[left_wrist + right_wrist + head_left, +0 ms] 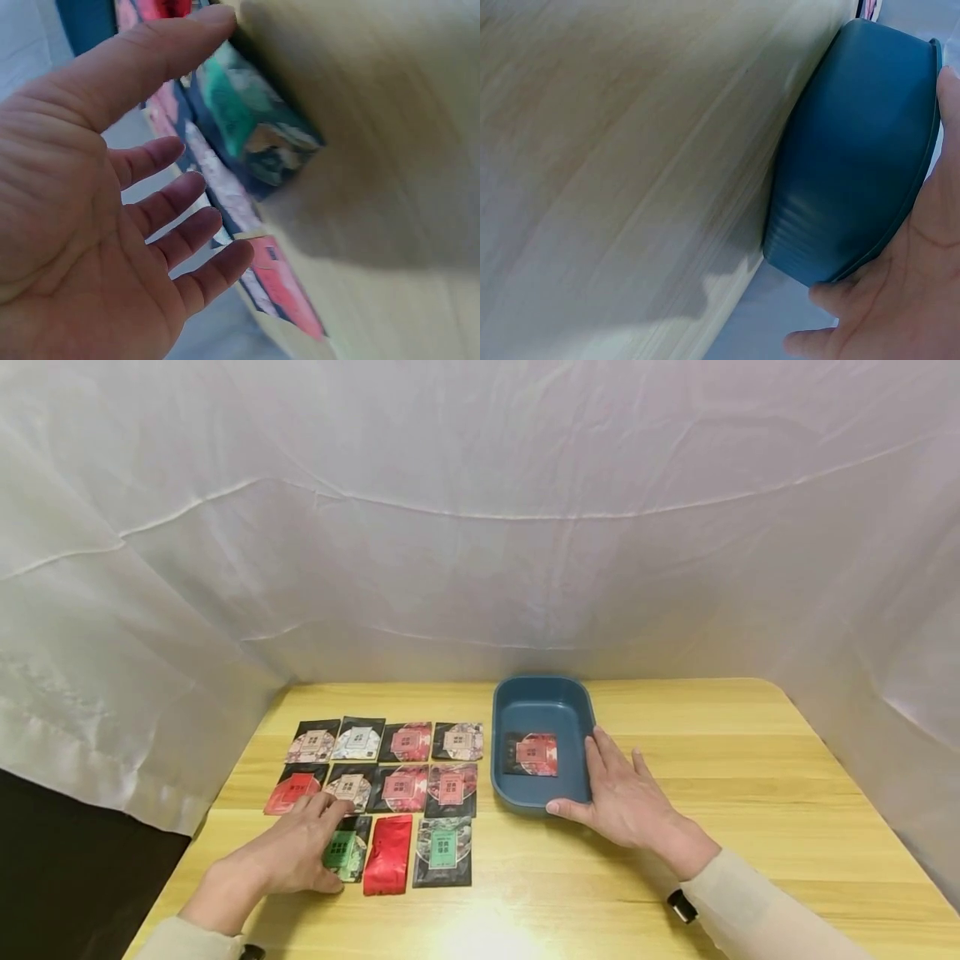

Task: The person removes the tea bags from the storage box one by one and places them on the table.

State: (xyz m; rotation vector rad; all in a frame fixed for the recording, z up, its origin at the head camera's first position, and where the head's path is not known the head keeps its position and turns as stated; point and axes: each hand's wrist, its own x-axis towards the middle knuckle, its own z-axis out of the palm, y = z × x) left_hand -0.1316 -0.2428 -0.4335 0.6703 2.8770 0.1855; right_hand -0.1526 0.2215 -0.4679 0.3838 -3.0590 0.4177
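Note:
My left hand (288, 847) hovers at the left of the sachets, thumb and loosely bent fingers apart around a green-labelled tea sachet (347, 853). In the left wrist view, a gap shows between the thumb and the other fingers, with that sachet (240, 112) beyond them. My right hand (630, 797) rests against the right side of a blue plastic box (536, 790), thumb at its near rim and fingers spread along the side. One red-and-black tea sachet (532, 753) lies flat inside the box.
Several tea sachets lie in rows left of the box, including a shiny red packet (388, 856) and another green-labelled sachet (442, 852) in the front row. The wooden table (712, 752) ends at a pale cloth backdrop (525, 568).

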